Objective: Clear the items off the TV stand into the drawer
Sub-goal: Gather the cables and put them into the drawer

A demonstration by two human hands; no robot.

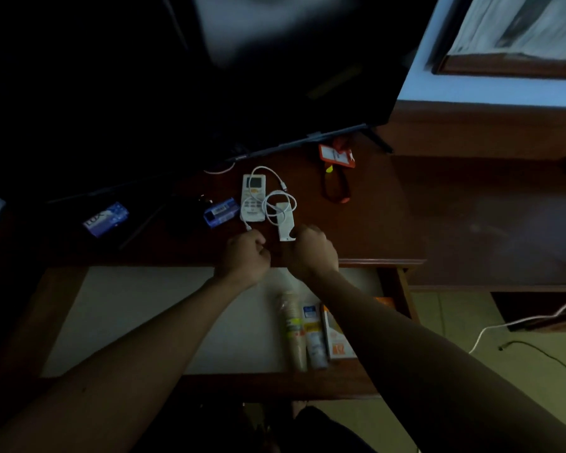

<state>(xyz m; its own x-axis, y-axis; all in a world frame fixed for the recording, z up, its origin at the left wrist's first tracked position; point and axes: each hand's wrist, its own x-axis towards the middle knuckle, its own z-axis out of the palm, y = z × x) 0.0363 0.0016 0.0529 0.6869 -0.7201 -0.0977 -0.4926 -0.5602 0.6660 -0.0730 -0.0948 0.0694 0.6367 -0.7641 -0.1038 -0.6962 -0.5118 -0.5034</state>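
On the dark wooden TV stand [366, 223] lie a white remote [253, 199], a looped white cable [280, 204] and a flat white device [285, 223]. Left of them are a small blue box [220, 212] and a blue soap box [105, 219]. An orange badge holder [335, 155] with its lanyard lies farther back. My right hand [312, 253] is curled at the near end of the white device, fingers on its corner. My left hand [242, 258] is a closed fist just below the cable's loose plug. Below both, the drawer [128, 322] stands pulled out.
A big black TV [209, 76] hangs over the back of the stand. Inside the drawer's right part lie two tubes [293, 331] and an orange-and-white box [337, 341]. Cables [520, 348] trail over the floor at the right. A dark object [183, 217] sits between the blue boxes.
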